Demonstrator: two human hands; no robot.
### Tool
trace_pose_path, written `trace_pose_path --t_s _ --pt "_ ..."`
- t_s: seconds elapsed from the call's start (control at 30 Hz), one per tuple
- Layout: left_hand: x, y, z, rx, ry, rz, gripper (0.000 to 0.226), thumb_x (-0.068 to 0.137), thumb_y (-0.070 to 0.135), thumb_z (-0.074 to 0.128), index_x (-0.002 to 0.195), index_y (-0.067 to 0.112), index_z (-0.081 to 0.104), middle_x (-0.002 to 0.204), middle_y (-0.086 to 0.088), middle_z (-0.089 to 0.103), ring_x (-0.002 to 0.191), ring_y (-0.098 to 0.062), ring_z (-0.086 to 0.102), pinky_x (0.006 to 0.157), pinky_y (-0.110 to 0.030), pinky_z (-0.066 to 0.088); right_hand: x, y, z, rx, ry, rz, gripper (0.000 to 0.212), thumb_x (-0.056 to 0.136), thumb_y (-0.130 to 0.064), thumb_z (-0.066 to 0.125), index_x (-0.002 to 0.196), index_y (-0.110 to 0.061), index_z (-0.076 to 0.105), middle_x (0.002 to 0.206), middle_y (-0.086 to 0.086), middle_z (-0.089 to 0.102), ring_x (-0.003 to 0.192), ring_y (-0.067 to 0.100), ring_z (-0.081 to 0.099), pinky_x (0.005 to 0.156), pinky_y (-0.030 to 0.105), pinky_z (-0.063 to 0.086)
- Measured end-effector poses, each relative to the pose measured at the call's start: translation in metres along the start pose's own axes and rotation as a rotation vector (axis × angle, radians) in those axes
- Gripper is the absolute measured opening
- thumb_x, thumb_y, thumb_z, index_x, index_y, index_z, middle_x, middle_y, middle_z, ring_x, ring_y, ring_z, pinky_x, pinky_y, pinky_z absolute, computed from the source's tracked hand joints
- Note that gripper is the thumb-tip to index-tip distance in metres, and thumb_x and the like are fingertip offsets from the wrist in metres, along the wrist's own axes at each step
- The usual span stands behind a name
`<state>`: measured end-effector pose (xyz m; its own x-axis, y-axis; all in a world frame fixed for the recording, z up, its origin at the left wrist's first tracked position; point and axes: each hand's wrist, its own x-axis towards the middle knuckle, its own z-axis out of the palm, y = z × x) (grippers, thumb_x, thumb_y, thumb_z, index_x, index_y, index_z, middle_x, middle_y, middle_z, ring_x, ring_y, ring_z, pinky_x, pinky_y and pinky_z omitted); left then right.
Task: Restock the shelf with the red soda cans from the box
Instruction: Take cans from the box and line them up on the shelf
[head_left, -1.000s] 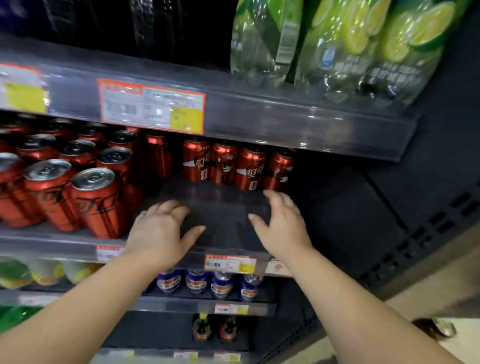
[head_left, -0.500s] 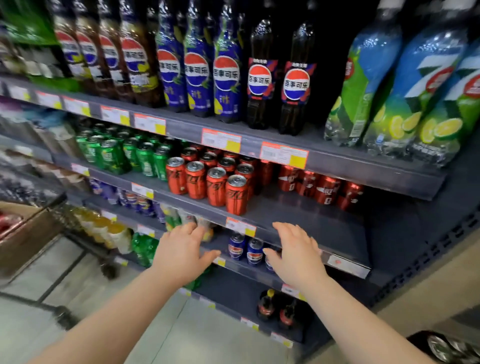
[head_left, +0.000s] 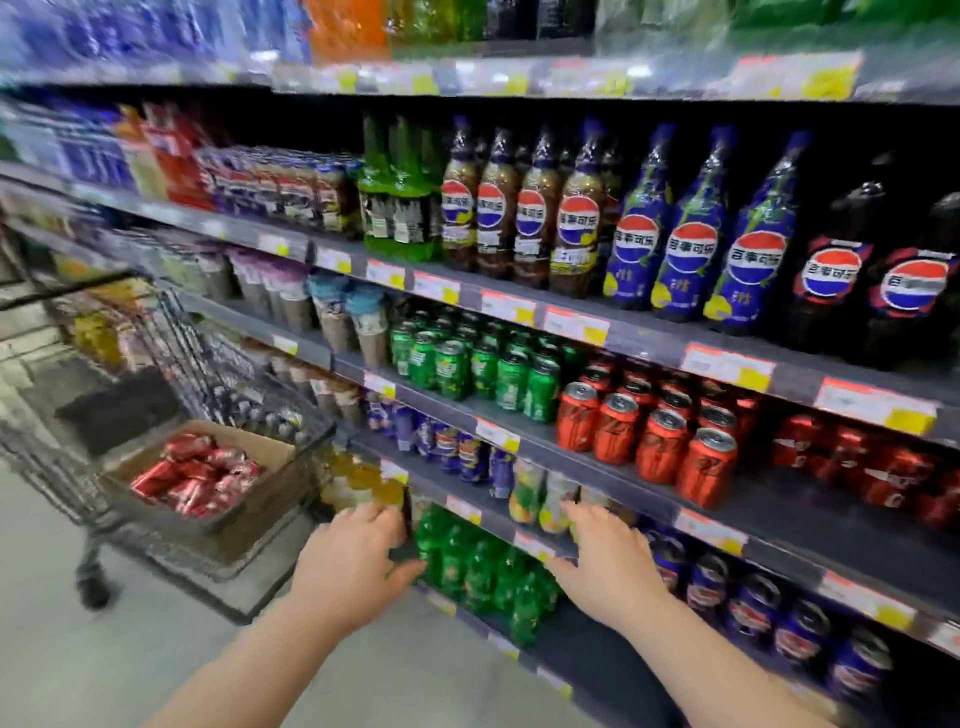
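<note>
1. Left grip (head_left: 348, 566) and right grip (head_left: 608, 566): both empty, fingers spread, held low before the lower shelves.
2. Red soda cans (head_left: 197, 480): a heap in the cardboard box (head_left: 270, 452), too blurred to count. The box sits in a wire cart (head_left: 208, 364), far left.
3. Shelf (head_left: 779, 514): four shelved red cans (head_left: 660, 441) in the front row, more behind, bare stretch to their right.
4. Above: three blue bottles (head_left: 691, 249) and two black bottles (head_left: 872, 275), labels "百事可乐".
</note>
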<state>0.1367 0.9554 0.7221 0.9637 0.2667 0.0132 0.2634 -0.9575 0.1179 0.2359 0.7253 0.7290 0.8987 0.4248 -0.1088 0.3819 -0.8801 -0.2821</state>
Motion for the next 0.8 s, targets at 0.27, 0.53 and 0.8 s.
trace_pose_path --t_s 0.27,0.53,0.8 --pt "0.006 -0.151 -0.027 0.012 0.003 -0.105 0.060 0.081 0.060 0.053 0.127 0.021 0.052 0.125 -0.001 0.054 0.116 -0.025 0.053 0.093 -0.037 0.047 0.048 -0.146 0.035 -0.008 -0.053 -0.066 0.063 0.089 -0.046 0.052 0.144 -0.027 0.028 0.149 -0.004 0.034 0.138 0.022 0.032 0.112 0.046 0.027" --pt "0.053 -0.246 -0.012 -0.013 -0.065 -0.197 0.063 0.084 0.060 0.048 0.136 0.025 0.042 0.131 0.004 0.048 0.121 -0.018 0.047 0.098 -0.034 0.044 0.143 -0.234 0.073 -0.009 -0.108 -0.097 0.057 0.089 -0.044 0.053 0.140 -0.026 0.033 0.145 -0.001 0.040 0.135 0.025 0.035 0.112 0.050 0.025" --pt "0.179 -0.353 -0.018 0.076 -0.136 -0.267 0.062 0.083 0.060 0.049 0.135 0.026 0.045 0.134 0.003 0.050 0.123 -0.018 0.047 0.100 -0.035 0.043 0.294 -0.310 0.105 0.016 -0.168 -0.125 0.058 0.089 -0.041 0.053 0.141 -0.028 0.032 0.145 -0.001 0.040 0.135 0.025 0.036 0.113 0.050 0.024"
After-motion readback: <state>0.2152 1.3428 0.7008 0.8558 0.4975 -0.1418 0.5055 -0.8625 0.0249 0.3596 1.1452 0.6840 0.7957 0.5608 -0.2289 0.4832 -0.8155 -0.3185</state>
